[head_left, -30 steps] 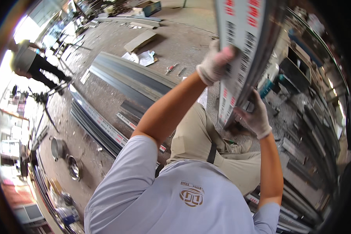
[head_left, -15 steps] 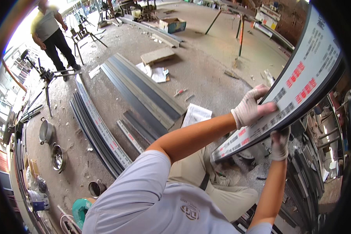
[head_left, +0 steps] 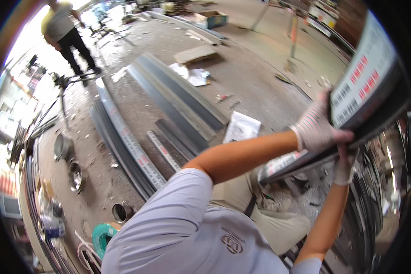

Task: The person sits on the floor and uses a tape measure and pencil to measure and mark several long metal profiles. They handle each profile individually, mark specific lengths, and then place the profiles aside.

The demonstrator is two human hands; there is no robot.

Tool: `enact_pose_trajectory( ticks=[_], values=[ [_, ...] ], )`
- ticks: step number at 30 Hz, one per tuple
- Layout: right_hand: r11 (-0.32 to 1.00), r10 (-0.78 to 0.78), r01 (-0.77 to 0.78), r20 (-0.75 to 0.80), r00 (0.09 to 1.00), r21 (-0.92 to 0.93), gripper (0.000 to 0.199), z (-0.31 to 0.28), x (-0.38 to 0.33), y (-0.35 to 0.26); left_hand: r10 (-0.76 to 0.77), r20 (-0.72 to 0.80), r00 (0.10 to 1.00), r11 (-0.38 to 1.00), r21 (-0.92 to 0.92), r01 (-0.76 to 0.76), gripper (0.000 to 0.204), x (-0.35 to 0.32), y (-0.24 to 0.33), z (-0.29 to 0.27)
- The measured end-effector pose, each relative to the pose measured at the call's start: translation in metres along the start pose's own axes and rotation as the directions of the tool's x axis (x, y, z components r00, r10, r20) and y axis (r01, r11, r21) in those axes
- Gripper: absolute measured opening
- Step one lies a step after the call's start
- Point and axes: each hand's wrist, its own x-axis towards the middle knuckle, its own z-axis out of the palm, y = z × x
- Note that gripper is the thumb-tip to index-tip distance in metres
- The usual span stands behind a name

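Note:
A long dark profile [head_left: 358,93] with a white film of red and black print on one face slants up at the right. My left hand [head_left: 318,123], in a pale knitted glove, is closed around its left edge, thumb across the dark side. Beneath it my right hand [head_left: 344,166], gloved too, grips the profile's underside; the profile hides part of its fingers. The lower end of the profile hangs beside my knees, near blurred items on the floor.
Flat grey profiles [head_left: 169,98] and a bundle of dark strips [head_left: 121,148] lie on the floor to the left. Nearby are metal pots [head_left: 63,147], a green roll [head_left: 103,236] and a white paper [head_left: 243,127]. A person [head_left: 68,39] stands far left beside tripod stands.
The profile has tilted, showing less of its white face and more of its dark side. My left hand has turned with it, its thumb now close to the right hand.

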Motion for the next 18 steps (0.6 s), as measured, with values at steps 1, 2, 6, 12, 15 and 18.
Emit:
enact_pose_trajectory(
  ticks=[1, 2, 6, 12, 15, 18],
  values=[
    [0.997, 0.041, -0.035, -0.099, 0.994, 0.062, 0.057, -0.004, -0.008, -0.005, -0.052, -0.044, 0.998, 0.992, 0.116, 0.057, 0.138, -0.002, -0.002, -0.004],
    [0.994, 0.057, -0.034, -0.22, 0.974, 0.106, 0.057, 0.001, -0.01, -0.003, -0.107, -0.079, 0.991, 0.969, 0.214, 0.122, 0.134, -0.006, 0.002, -0.013],
    [0.982, 0.028, 0.044, -0.368, 0.929, 0.185, 0.049, 0.011, -0.01, -0.027, -0.275, -0.032, 0.961, 0.907, 0.323, 0.27, 0.068, -0.01, -0.002, -0.064],
    [0.948, -0.009, 0.131, -0.39, 0.921, 0.289, 0.046, -0.027, -0.035, -0.031, 0.007, 0.082, 0.997, 0.985, -0.175, 0.007, 0.057, 0.003, -0.019, -0.096],
    [0.939, 0.043, 0.099, -0.397, 0.917, 0.33, 0.046, -0.029, -0.044, -0.026, 0.071, 0.251, 0.965, 0.895, -0.443, 0.049, 0.071, -0.002, -0.019, -0.135],
    [0.942, 0.053, 0.104, -0.445, 0.894, 0.32, 0.048, -0.038, -0.05, -0.019, 0.175, 0.239, 0.955, 0.937, -0.338, -0.087, 0.066, -0.004, -0.014, -0.141]
  ],
)
